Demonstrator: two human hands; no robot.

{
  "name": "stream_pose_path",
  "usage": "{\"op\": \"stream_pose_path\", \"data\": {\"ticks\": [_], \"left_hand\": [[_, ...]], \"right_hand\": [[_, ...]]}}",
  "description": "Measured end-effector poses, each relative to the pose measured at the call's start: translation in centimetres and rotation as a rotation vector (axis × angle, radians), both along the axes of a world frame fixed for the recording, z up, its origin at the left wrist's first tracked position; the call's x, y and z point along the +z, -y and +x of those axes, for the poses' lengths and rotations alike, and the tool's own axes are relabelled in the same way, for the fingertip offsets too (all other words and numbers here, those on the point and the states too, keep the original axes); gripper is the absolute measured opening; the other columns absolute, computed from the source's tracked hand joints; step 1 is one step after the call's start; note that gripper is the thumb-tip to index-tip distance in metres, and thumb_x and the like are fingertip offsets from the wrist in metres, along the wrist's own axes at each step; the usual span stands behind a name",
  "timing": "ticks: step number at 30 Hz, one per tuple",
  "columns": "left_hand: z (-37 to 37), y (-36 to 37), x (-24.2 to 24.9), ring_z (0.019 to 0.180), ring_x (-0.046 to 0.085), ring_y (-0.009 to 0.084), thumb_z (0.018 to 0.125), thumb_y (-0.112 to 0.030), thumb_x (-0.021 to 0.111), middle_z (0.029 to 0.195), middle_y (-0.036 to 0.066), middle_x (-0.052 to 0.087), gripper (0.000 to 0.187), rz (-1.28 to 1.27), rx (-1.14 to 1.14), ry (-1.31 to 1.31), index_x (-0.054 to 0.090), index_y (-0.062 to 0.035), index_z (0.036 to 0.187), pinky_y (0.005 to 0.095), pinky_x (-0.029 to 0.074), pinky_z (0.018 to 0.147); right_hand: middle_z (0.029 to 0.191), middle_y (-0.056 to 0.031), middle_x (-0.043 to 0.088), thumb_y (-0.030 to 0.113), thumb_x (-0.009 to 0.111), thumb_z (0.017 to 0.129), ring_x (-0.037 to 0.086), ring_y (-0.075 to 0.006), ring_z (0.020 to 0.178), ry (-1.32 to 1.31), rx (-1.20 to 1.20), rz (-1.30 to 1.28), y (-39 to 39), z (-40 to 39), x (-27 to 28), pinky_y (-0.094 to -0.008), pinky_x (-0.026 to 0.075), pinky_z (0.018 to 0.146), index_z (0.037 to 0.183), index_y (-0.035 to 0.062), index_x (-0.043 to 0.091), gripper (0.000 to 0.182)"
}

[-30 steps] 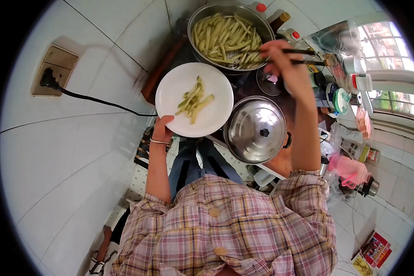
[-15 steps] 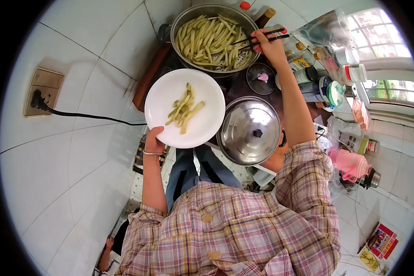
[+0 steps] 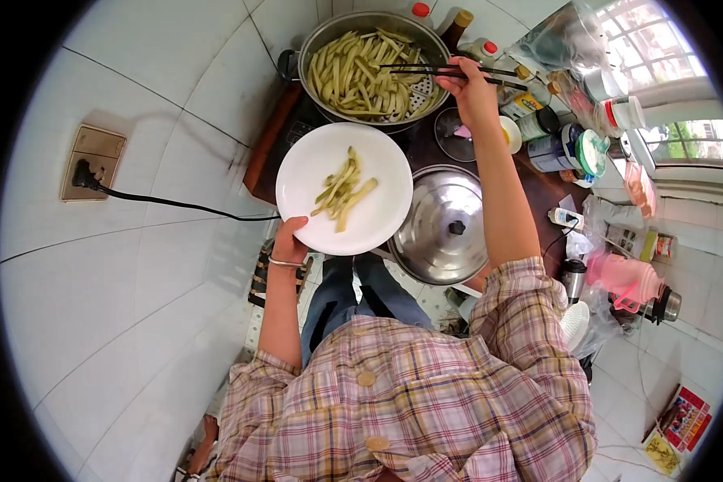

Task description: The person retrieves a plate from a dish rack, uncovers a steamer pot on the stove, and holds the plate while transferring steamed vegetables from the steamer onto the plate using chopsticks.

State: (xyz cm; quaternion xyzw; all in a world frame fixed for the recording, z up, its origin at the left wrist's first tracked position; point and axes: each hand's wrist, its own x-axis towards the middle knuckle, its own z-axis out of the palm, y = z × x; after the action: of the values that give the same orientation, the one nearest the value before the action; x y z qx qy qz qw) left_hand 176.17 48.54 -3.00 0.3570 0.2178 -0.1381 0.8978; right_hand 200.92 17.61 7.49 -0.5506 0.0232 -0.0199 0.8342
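Note:
My left hand (image 3: 291, 239) grips the near rim of a white plate (image 3: 297, 185), its thumb on top. Several soft, pale green vegetable strips (image 3: 345, 189) lie in the plate's middle. In my right hand (image 3: 472, 90) is a pair of black chopsticks (image 3: 426, 73), held nearly level above a large steamer pot (image 3: 296, 66). Their tips are over the heap of pale green vegetable strips (image 3: 353, 72) inside, with nothing visible between them. At the heap's right side the perforated steamer tray (image 3: 420, 95) shows through. The plate is just in front of the pot.
A domed metal lid (image 3: 434, 213) with a black knob sits right of the plate, near a small glass lid (image 3: 450, 132). Bottles and jars (image 3: 538, 124) line the right. A black power cord (image 3: 185, 206) runs from the wall socket (image 3: 92, 161). Another person's limb (image 3: 205, 446) shows lower left.
My right hand has turned, and the chopsticks have swung to nearly level, their tips further left over the strips. The view has shifted slightly; the plate appears further right with the same strips on it.

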Motion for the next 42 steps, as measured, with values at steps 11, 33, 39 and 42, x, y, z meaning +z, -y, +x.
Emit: {"op": "stream_pose_path", "data": {"ticks": [11,33,39,42], "left_hand": [[-0.3,0.0,-0.4,0.108,0.054,0.029,0.074,-0.012,0.06,0.116,0.017,0.056,0.052,-0.015,0.042,-0.021,0.045,0.0072,0.119,0.0389,0.043,0.096],[-0.2,-0.7,0.3,0.111,0.053,0.0293,0.072,-0.012,0.059,0.122,0.017,0.051,0.063,0.026,0.022,-0.016,0.037,0.0046,0.128,0.039,0.043,0.095],[-0.1,-0.4,-0.1,0.116,0.048,0.0326,0.073,-0.012,0.054,0.125,0.019,0.048,0.061,0.028,0.01,-0.022,0.035,0.0058,0.129,0.0424,0.038,0.101],[0.0,0.5,0.5,0.116,0.048,0.0327,0.074,-0.012,0.054,0.125,0.019,0.049,0.062,0.028,0.027,-0.026,0.035,0.0058,0.129,0.0422,0.038,0.101]], "right_hand": [[0.078,-0.0029,0.062,0.023,0.053,0.09,0.055,-0.0078,0.059,0.122,0.625,-0.565,-5.3,-12.7,9.1,-0.02,0.041,0.05,0.089,0.0016,0.064,0.024],[0.062,-0.008,0.061,0.02,0.051,0.091,0.061,-0.0144,0.053,0.317,0.007,-0.566,-2.1,5.5,-4.1,-0.0278,0.048,0.049,0.088,-0.0003,0.063,0.024],[0.072,-0.016,0.062,0.019,0.05,0.09,0.065,-0.0236,0.058,0.069,-0.081,-0.177,-0.2,4.4,-3.0,-0.0309,0.053,0.053,0.088,-0.006,0.058,0.026],[0.075,-0.0159,0.062,0.017,0.05,0.09,0.065,-0.0245,0.06,0.017,-0.05,-0.046,0.8,2.7,-2.1,-0.0298,0.053,0.053,0.09,-0.0052,0.057,0.023]]}}
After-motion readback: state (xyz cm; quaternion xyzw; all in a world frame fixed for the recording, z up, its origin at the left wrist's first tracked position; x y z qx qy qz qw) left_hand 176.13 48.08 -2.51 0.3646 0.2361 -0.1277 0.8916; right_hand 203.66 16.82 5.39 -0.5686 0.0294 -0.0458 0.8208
